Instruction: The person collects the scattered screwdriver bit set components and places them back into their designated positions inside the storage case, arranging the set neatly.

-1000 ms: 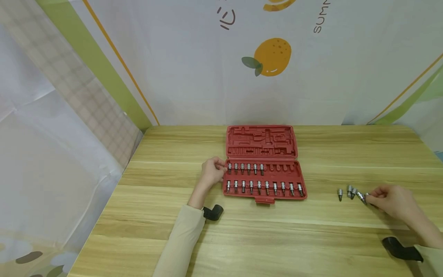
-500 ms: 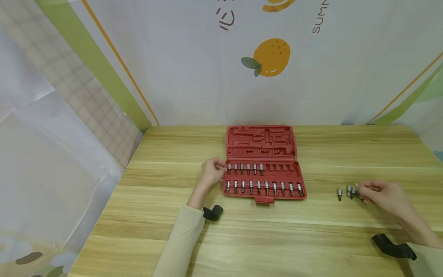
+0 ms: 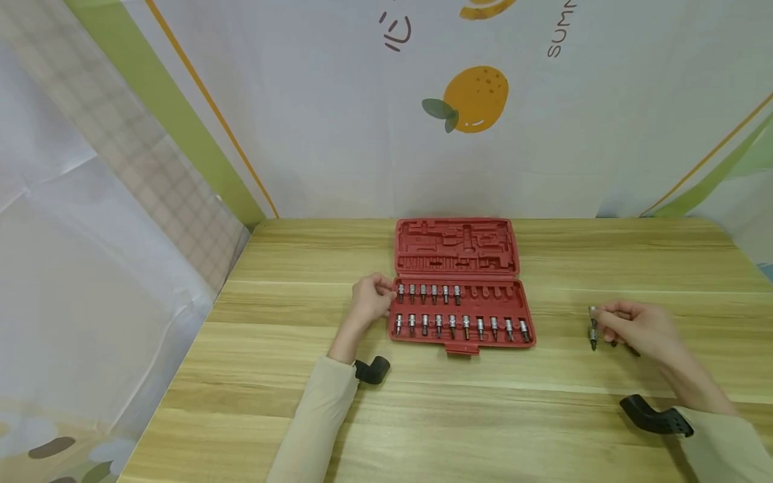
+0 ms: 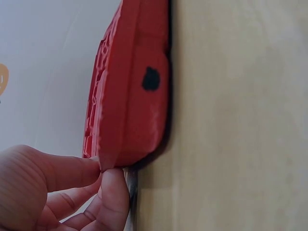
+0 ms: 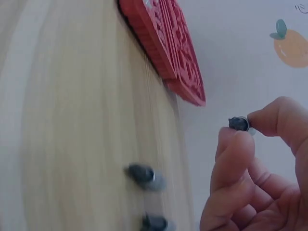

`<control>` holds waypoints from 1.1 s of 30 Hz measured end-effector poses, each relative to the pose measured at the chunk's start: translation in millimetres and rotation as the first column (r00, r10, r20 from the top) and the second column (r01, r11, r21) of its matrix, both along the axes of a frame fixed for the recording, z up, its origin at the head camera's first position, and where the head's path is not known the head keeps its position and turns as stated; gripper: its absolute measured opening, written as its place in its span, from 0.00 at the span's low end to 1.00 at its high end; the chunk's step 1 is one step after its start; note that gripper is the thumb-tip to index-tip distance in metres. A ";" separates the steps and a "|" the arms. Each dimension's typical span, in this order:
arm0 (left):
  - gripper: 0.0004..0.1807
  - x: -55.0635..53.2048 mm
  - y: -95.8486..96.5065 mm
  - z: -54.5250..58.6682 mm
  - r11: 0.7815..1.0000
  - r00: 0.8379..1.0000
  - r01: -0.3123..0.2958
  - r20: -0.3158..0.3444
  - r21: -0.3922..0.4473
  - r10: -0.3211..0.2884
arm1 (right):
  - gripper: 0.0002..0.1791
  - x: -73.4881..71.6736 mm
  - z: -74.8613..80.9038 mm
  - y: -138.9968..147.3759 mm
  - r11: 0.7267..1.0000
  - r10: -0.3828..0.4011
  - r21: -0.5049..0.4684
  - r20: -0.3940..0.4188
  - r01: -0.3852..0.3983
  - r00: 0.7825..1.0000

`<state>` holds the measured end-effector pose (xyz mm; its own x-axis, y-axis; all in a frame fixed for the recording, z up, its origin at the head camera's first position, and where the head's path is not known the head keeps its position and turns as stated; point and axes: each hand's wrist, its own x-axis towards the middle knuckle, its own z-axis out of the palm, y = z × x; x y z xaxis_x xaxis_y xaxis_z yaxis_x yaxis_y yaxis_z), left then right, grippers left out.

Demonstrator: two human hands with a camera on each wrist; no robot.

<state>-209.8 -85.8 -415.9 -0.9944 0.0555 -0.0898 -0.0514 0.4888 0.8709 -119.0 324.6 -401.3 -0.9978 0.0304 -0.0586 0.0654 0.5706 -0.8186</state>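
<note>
The red tool case (image 3: 483,309) lies open on the table, with two rows of silver-and-dark bit sockets in its near half. My left hand (image 3: 371,300) pinches the case's left edge between thumb and finger, as the left wrist view shows close up. To the right of the case, my right hand (image 3: 643,329) holds a short bit socket (image 5: 239,123) between thumb and fingertips, raised off the table. Below it a loose bit socket (image 3: 594,339) rests on the wood; others lie partly hidden under the hand.
The case lid (image 3: 457,248) leans back near a white printed cloth (image 3: 338,134) behind the table (image 3: 483,416). Several slots at the right of the back row hold no sockets. A black wrist mount (image 3: 372,370) sits on each forearm.
My right hand has moved left from the loose sockets, lifting a bit socket from among them. The left hand has stayed on the case edge.
</note>
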 end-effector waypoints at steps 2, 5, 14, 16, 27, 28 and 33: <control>0.05 -0.4 0.3 -0.2 1.000 1.000 -0.001 -0.001 -0.005 0.001 | 0.18 -2.9 0.2 -4.7 1.000 0.010 -0.016 -0.006 -0.010 1.000; 0.05 -0.6 0.5 -0.2 1.000 1.000 -0.003 -0.002 -0.015 0.003 | 0.19 -6.1 1.9 -12.0 1.000 0.020 -0.018 -0.010 -0.020 1.000; 0.05 -0.4 0.9 1.2 1.000 1.000 -0.006 0.008 -0.023 0.006 | 0.21 -16.1 7.5 -32.7 0.998 0.067 -0.007 -0.023 -0.067 0.997; 0.04 -0.6 1.0 1.0 1.000 1.000 -0.006 0.005 -0.024 0.006 | 0.20 -19.0 8.3 -37.4 0.997 0.077 -0.016 -0.028 -0.078 0.997; 0.05 1.3 0.7 2.7 1.000 1.000 -0.005 0.017 -0.009 0.006 | 0.17 -31.3 9.0 -63.7 0.989 0.118 -0.080 -0.053 -0.122 0.992; 0.05 1.7 0.6 3.0 1.000 1.000 -0.004 0.016 -0.008 0.004 | 0.17 -32.1 8.8 -65.7 0.989 0.116 -0.089 -0.049 -0.120 0.992; 0.06 2.4 0.7 4.1 1.000 1.000 -0.004 0.014 -0.003 0.005 | 0.16 -36.7 9.0 -74.6 0.983 0.122 -0.135 -0.021 -0.124 0.992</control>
<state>-207.4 -85.1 -411.8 -0.9933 0.0507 -0.1036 -0.0655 0.4915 0.8684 -155.7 250.1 -392.4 -0.9941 -0.1003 -0.0410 -0.0094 0.4571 -0.8894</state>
